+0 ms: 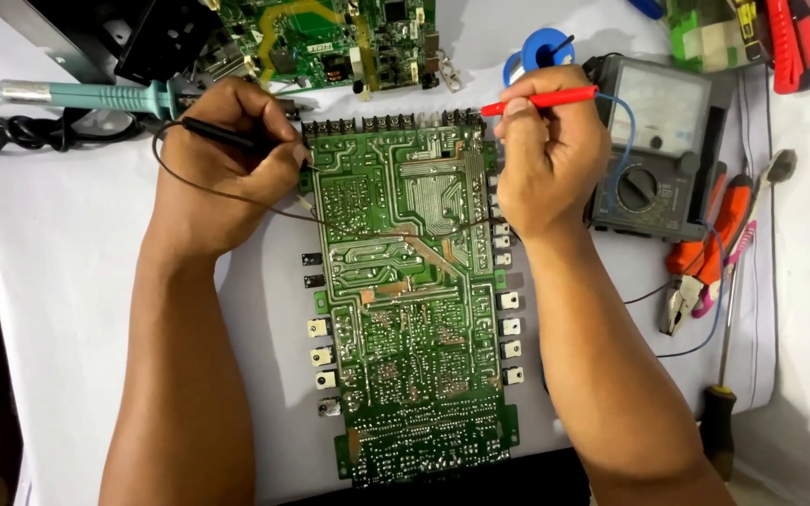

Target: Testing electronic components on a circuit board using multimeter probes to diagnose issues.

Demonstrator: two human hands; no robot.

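Lying flat on the white cloth-covered table (67, 281), solder side up, the long green printed circuit board (405, 300) stretches from between the two hands down toward the near edge, with small metal-tabbed components lining both of its long sides. The left hand (222, 169) is clenched around a thin black test probe (227, 136), whose tip meets the board's upper left edge, its dark lead looping across the wrist and over the board. The right hand (550, 164) grasps a red test probe (541, 99) between thumb and curled fingers, the tip pointing at the board's top edge.

No container shows clearly, so nothing can be told of contents. Just right of the right hand sits a grey analogue multimeter with a round dial (658, 150). Beside it lie orange-handled pliers (705, 253) and a long screwdriver with a black handle (728, 375). A blue spool of solder wire (538, 52) rests above the board, near a second green circuit board (330, 42). A teal-handled soldering iron (86, 94) lies at upper left with its black cord bunched beside it. Red-handled tools (794, 42) occupy the top right corner.
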